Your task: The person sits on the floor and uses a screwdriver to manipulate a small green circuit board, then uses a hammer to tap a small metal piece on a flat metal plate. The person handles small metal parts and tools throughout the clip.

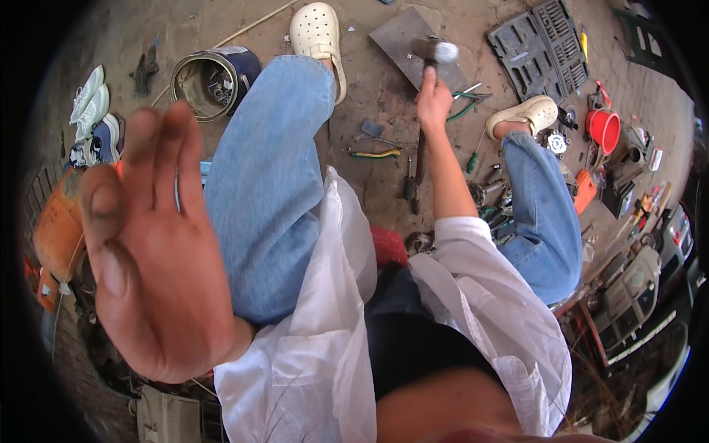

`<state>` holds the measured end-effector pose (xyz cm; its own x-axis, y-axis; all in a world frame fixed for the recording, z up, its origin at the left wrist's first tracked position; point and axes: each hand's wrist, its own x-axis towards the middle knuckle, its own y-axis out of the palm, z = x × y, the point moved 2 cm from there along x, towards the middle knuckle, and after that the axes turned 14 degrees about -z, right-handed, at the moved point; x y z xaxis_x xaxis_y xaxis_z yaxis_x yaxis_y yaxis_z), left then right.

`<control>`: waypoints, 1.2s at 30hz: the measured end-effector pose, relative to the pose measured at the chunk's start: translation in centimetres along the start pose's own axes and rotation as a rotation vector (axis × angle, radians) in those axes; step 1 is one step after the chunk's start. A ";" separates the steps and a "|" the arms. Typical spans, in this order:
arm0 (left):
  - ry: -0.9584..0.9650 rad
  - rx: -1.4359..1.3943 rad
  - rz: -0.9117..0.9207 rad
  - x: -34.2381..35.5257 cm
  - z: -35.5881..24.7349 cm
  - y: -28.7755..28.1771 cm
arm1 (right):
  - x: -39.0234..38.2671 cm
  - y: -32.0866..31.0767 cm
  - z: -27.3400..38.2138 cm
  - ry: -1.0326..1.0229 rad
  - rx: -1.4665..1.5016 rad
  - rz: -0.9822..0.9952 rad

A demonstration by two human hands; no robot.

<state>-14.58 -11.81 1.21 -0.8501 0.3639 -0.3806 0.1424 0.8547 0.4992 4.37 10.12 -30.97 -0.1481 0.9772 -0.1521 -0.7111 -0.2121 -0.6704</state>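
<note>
My left hand [159,244] is raised close to the camera at the left, palm in view, fingers loosely bent and apart, holding nothing. My right hand [433,103] is closed on the handle of a hammer [444,52], whose head is over a flat metal plate [391,35] between my feet. The long handle runs back under my wrist. Beside it lie green-handled pliers [467,107], yellow-handled pliers [375,153] and a screwdriver [410,177]. I cannot tell whether the hammer head touches the plate.
A paint bucket [185,77] with metal parts stands at upper left, near shoes [92,96] and an orange container [59,221]. A black tool case [535,52], red bucket [602,129] and scattered parts are at right. My legs [266,184] frame the work spot.
</note>
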 end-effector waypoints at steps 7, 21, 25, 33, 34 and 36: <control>0.028 -0.093 0.011 -0.3 -0.5 -0.2 | -1.3 -2.0 0.9 -0.082 0.117 -0.198; 0.013 -0.119 0.095 -0.4 -0.3 -0.8 | -1.1 -3.6 3.2 0.094 0.235 -0.104; 0.011 -0.097 0.031 -0.6 0.1 0.4 | -1.0 -1.0 0.6 -0.079 -0.177 -0.118; -0.002 -0.043 0.000 -0.5 -0.1 0.2 | -0.3 -1.7 0.8 0.021 -0.142 -0.006; 0.006 -0.066 0.027 -0.5 -0.1 0.2 | -0.7 -2.4 1.0 0.029 -0.081 -0.033; 0.007 -0.118 0.096 -0.5 -0.1 0.0 | -1.5 -3.7 2.1 -0.046 0.047 -0.111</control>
<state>-14.17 -12.06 1.48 -0.8388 0.4391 -0.3218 0.1630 0.7666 0.6211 5.78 9.45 -26.67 -0.0976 0.9942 -0.0444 -0.7564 -0.1031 -0.6460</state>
